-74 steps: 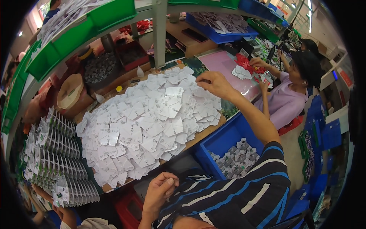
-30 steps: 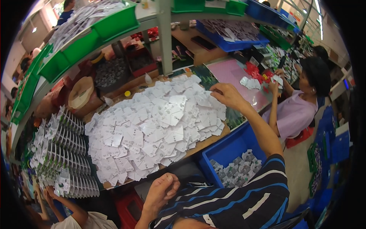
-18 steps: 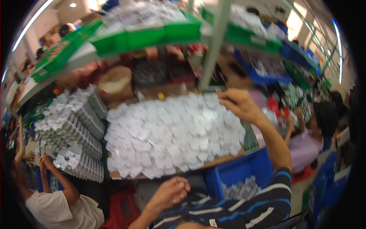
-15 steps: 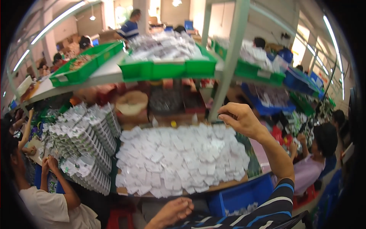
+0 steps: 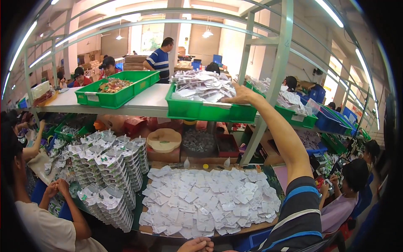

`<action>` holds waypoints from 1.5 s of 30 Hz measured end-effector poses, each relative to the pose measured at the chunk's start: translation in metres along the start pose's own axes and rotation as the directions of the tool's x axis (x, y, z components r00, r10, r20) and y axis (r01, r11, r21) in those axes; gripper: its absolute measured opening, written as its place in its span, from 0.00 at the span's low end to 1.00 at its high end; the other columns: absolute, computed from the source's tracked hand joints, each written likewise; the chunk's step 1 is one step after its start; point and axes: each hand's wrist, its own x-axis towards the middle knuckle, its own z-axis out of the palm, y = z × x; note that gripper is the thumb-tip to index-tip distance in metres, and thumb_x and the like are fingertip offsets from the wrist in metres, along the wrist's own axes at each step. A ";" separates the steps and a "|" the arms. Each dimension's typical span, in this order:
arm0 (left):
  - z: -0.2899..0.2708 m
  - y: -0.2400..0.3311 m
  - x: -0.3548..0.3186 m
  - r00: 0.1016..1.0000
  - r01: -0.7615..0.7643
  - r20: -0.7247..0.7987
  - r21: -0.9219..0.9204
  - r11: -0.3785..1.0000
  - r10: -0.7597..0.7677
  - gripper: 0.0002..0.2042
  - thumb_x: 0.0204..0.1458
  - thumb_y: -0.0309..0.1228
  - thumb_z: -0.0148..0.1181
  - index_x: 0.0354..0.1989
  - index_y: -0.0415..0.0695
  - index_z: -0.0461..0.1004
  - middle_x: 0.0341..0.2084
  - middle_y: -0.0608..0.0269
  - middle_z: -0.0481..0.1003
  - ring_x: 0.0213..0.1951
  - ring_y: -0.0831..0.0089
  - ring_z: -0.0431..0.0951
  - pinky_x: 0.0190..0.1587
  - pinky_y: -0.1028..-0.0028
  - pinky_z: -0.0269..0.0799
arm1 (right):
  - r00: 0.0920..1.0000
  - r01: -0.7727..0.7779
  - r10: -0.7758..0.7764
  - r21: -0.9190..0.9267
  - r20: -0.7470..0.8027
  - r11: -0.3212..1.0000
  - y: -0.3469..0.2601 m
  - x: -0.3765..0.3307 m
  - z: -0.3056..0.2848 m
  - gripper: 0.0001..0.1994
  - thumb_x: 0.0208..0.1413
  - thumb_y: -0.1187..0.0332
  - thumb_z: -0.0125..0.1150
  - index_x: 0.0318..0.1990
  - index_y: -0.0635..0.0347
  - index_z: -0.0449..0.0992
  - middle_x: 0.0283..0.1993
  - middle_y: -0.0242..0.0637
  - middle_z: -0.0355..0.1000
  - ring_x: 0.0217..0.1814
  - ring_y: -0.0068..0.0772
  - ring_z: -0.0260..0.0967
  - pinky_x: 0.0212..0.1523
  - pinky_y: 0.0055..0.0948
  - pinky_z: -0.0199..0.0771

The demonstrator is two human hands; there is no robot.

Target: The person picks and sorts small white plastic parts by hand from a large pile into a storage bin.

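My right hand (image 5: pixel 242 95) reaches up to the shelf and rests at the right side of a heap of flat white pieces (image 5: pixel 203 86). Thumb and fingers are apart over the heap, though some fingertips are hidden among the pieces. That heap fills a green plastic bin (image 5: pixel 210 110). Low at the bottom edge, my left hand (image 5: pixel 196 245) is curled closed, cut off partly by the frame; whatever it may hold is hidden. Between the hands, a wide layer of white card-like pieces (image 5: pixel 210 201) covers the tabletop in front of me.
Stacks of white-and-green packs (image 5: pixel 111 164) rise at the left of the table. Another green bin (image 5: pixel 121 90) sits on the shelf. A shelf post (image 5: pixel 268 84) stands beside my right arm. Co-workers sit on both sides, one in a pale shirt (image 5: pixel 54 227) near left.
My right hand has moved from above the table's right side up and forward to the shelf bin. The view has tilted upward, and my left hand sits lower in the picture.
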 end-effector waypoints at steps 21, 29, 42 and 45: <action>0.003 0.010 -0.006 0.998 0.058 0.014 -0.007 0.998 -0.058 0.12 0.63 0.32 0.52 0.50 0.41 0.67 0.35 0.65 0.73 0.32 0.77 0.75 0.33 0.79 0.74 | 0.981 0.161 -0.175 -0.154 -0.079 0.975 0.021 0.013 0.020 0.28 0.49 0.61 0.60 0.59 0.57 0.67 0.51 0.61 0.71 0.57 0.58 0.68 0.57 0.45 0.67; 0.014 0.012 -0.005 0.991 0.115 -0.073 -0.009 0.993 -0.116 0.12 0.62 0.33 0.53 0.50 0.42 0.67 0.33 0.66 0.73 0.30 0.79 0.74 0.30 0.81 0.71 | 0.954 0.193 -0.241 -0.246 -0.179 0.950 0.008 0.005 0.001 0.14 0.49 0.66 0.54 0.41 0.62 0.76 0.40 0.56 0.75 0.47 0.56 0.73 0.49 0.49 0.72; 0.011 0.005 -0.001 0.973 0.171 -0.155 -0.026 0.985 -0.173 0.14 0.62 0.34 0.54 0.51 0.41 0.67 0.33 0.66 0.73 0.28 0.80 0.72 0.28 0.83 0.69 | 0.883 0.295 -0.360 -0.238 -0.302 0.925 0.031 0.005 -0.023 0.15 0.54 0.61 0.58 0.36 0.66 0.78 0.30 0.56 0.75 0.37 0.56 0.74 0.42 0.45 0.72; 0.025 0.016 0.000 0.945 0.218 -0.269 0.089 0.972 -0.187 0.14 0.62 0.35 0.53 0.51 0.40 0.67 0.34 0.66 0.73 0.29 0.80 0.72 0.29 0.83 0.68 | 0.832 0.334 -0.387 -0.196 -0.398 0.922 0.036 0.008 -0.033 0.14 0.53 0.61 0.59 0.34 0.67 0.77 0.30 0.56 0.74 0.35 0.56 0.74 0.40 0.44 0.72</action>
